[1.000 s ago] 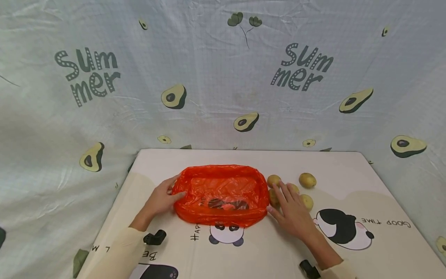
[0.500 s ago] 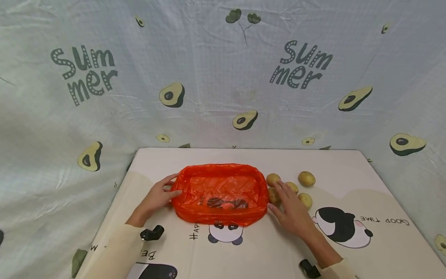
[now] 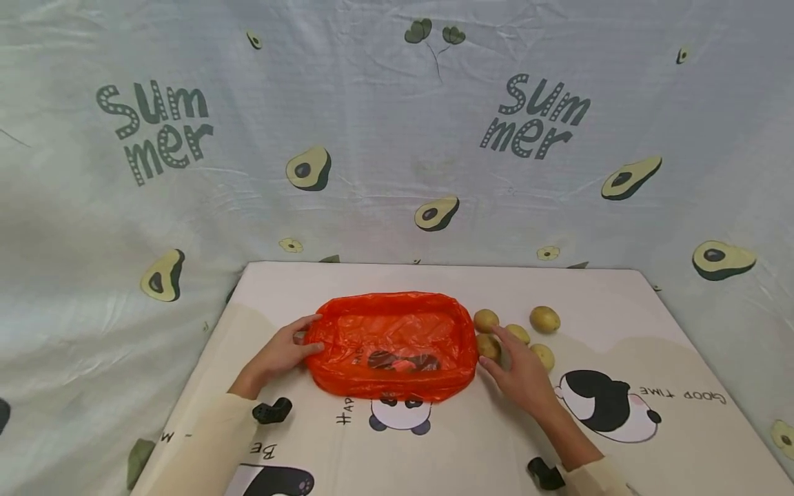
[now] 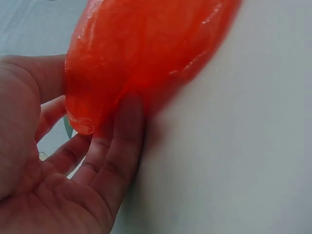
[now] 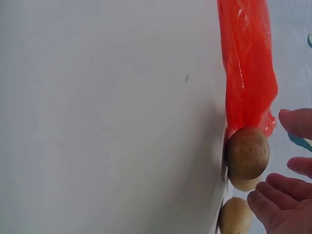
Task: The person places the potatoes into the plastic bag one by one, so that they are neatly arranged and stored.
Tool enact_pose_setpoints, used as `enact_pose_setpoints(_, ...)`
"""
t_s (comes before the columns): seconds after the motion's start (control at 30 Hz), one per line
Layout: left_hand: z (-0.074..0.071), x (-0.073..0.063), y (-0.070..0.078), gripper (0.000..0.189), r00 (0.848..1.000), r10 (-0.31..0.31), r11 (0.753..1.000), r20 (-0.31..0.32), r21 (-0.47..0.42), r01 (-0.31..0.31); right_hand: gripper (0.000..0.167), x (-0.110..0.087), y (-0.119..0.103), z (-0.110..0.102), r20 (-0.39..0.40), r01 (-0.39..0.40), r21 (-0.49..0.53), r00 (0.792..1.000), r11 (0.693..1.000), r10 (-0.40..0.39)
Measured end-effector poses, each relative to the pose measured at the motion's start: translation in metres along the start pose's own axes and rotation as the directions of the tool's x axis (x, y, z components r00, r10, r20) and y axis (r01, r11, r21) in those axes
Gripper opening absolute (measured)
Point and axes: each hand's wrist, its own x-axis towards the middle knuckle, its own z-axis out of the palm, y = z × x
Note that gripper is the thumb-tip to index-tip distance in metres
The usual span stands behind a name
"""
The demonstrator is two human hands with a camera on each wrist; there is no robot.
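Observation:
A red plastic bag (image 3: 397, 387), its mouth spread into a wide rim, lies in the middle of the table. My left hand (image 3: 279, 357) grips its left end, thumb on one side and fingers on the other, as the left wrist view shows with the hand (image 4: 63, 187) round the bag's edge (image 4: 141, 44). Right of the bag is a group of potatoes. My right hand (image 3: 524, 382) hovers over them, fingers loosely spread. In the right wrist view, a brown potato (image 5: 247, 153) sits against the bag, with the fingers (image 5: 273, 200) apart from it.
Another potato (image 3: 545, 319) lies farther back, and a yellowish potato (image 3: 543, 357) sits just beyond my right hand. The white table (image 3: 620, 303) has printed animals and letters. A cloth (image 3: 372, 103) printed with avocados hangs behind it.
My right hand has drawn its fingers back slightly, uncovering more of the potato nearest the bag. My left hand's thumb has shifted a little toward the bag's outer edge.

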Motion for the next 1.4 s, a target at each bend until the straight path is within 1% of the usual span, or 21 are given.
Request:
enact_pose_setpoints(0.1, 0.002, 0.000, -0.001, 0.068, 1.000, 0.005, 1.000, -0.001, 0.005, -0.005, 0.068, 0.002, 0.003, 0.001, 0.005, -0.040, 0.043, 0.999, 0.998, 0.040)
enact_pose_setpoints(0.2, 0.002, 0.000, 0.000, 0.068, 1.000, -0.012, 1.000, -0.002, 0.003, 0.012, 0.067, 0.005, 0.006, 0.003, 0.017, -0.065, 0.089, 0.998, 0.994, 0.064)
enact_pose_setpoints(0.33, 0.002, 0.002, -0.001, 0.069, 0.999, -0.034, 0.999, 0.008, -0.023, 0.034, 0.067, 0.008, 0.007, 0.004, 0.036, -0.103, 0.139, 0.994, 0.985, 0.099)
enact_pose_setpoints(0.5, 0.004, 0.004, -0.002, 0.070, 0.999, -0.041, 0.998, 0.021, -0.052, 0.042, 0.066, 0.010, 0.009, 0.008, 0.029, -0.148, 0.149, 0.989, 0.978, 0.145)
enact_pose_setpoints(0.6, 0.005, 0.003, -0.003, 0.070, 0.999, -0.050, 0.998, 0.018, -0.047, 0.051, 0.063, 0.010, 0.008, 0.010, 0.027, -0.171, 0.167, 0.985, 0.971, 0.168)
enact_pose_setpoints(0.8, 0.006, 0.002, -0.003, 0.071, 0.998, -0.063, 0.997, 0.009, -0.037, 0.064, 0.060, 0.010, 0.008, 0.013, 0.014, -0.171, 0.201, 0.985, 0.965, 0.171)
enact_pose_setpoints(1.03, 0.004, 0.000, 0.002, 0.070, 0.997, -0.077, 0.996, 0.004, -0.044, 0.077, 0.056, 0.012, 0.008, 0.015, 0.022, -0.197, 0.244, 0.980, 0.949, 0.198)
enact_pose_setpoints(1.13, 0.003, 0.000, 0.002, 0.071, 0.998, -0.065, 0.997, 0.008, -0.048, 0.066, 0.053, 0.012, 0.008, 0.015, 0.008, -0.200, 0.259, 0.979, 0.945, 0.205)
enact_pose_setpoints(1.4, 0.002, 0.003, 0.000, 0.069, 0.996, -0.090, 0.993, 0.018, -0.073, 0.092, 0.053, 0.014, 0.007, 0.019, -0.021, -0.222, 0.306, 0.971, 0.926, 0.240)
